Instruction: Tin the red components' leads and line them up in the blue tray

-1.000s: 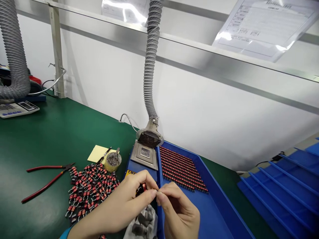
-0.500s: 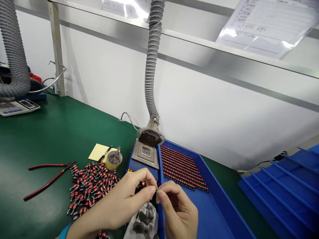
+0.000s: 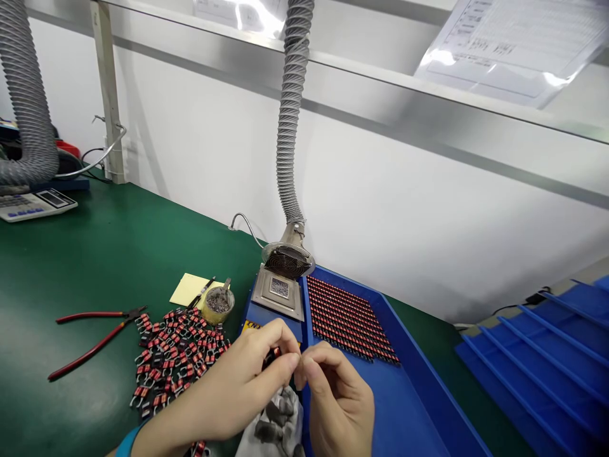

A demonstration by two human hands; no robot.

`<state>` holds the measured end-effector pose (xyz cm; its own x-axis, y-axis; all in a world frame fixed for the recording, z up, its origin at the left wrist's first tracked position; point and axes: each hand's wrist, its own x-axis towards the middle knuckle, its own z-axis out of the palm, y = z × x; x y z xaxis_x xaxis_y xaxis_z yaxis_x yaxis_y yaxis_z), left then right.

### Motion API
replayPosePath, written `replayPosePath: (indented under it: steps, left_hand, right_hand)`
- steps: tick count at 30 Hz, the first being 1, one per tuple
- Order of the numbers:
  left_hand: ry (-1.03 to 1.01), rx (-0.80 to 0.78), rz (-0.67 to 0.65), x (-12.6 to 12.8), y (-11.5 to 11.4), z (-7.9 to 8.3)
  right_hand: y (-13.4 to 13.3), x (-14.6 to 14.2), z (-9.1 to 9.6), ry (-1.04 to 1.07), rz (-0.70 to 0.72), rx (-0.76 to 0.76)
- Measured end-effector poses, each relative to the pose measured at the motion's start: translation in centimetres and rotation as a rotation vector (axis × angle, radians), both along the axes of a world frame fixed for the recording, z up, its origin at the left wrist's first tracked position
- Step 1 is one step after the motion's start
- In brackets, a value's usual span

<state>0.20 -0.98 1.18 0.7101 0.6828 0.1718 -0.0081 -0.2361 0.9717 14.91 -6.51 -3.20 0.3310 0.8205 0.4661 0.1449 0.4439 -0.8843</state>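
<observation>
My left hand (image 3: 252,374) is closed, thumb against the fingertips, and a small red-and-black wire coil (image 3: 272,357) shows partly inside its curled fingers. My right hand (image 3: 339,398) pinches with thumb and forefinger, its fingertips touching those of the left; whatever lies between them is hidden. Left of the hands, a loose pile of red wire coils (image 3: 178,355) with bare silvery ends lies on the green table. Rows of similar coils (image 3: 349,317) fill the far part of the blue tray (image 3: 413,374) on the right. Below my fingers rests a stained white glove (image 3: 273,428).
Behind the hands stands a small solder pot (image 3: 278,289) under a fume hose (image 3: 291,120). Red-handled pliers (image 3: 95,346), a yellow notepad (image 3: 186,290), a pen (image 3: 202,292) and a tub of grey paste (image 3: 217,306) lie leftward. Stacked blue trays (image 3: 542,362) stand right.
My right hand has shifted slightly left and its fingertips press closer to the left hand's. The view has moved slightly; the coils on the table and in the tray look unchanged.
</observation>
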Motion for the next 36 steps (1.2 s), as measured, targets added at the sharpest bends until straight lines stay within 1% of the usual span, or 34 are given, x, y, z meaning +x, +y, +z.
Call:
replayPosePath:
  steps: [3, 5, 9, 11, 17, 21, 24, 28, 32, 36]
  left_hand:
    - [-0.093, -0.075, -0.02, 0.1, 0.0, -0.2]
    - [-0.116, -0.106, -0.023, 0.1, -0.1, -0.1]
    - [0.001, -0.019, 0.022, 0.0, -0.1, 0.3]
    - [0.029, 0.005, 0.033, 0.0, -0.1, 0.4]
    - [0.05, 0.02, 0.048, -0.1, 0.0, 0.4]
    - [0.083, 0.018, 0.049, -0.1, 0.2, 0.4]
    - [0.072, 0.004, 0.039, 0.0, 0.3, 0.4]
    - [0.064, -0.011, 0.046, 0.0, 0.4, 0.3]
    - [0.079, -0.009, 0.056, -0.1, 0.2, 0.2]
    - [0.073, 0.011, 0.05, 0.0, 0.2, 0.3]
  right_hand:
    - [0.0, -0.3, 0.0, 0.084, 0.055, -0.031]
    - [0.0, -0.4, 0.1, 0.098, 0.049, -0.034]
    - [-0.2, -0.6, 0.4, 0.036, -0.024, -0.028]
    - [-0.3, -0.6, 0.5, 0.006, -0.051, -0.018]
    - [-0.1, -0.6, 0.5, -0.025, -0.071, 0.008]
    - [0.1, -0.5, 0.6, -0.056, -0.107, 0.055]
    - [0.1, -0.3, 0.6, -0.065, -0.131, 0.082]
    - [0.0, 0.1, 0.8, -0.117, -0.115, 0.038]
    - [-0.3, 0.0, 1.0, -0.175, -0.152, -0.02]
    - [-0.6, -0.4, 1.1, -0.169, -0.154, -0.072]
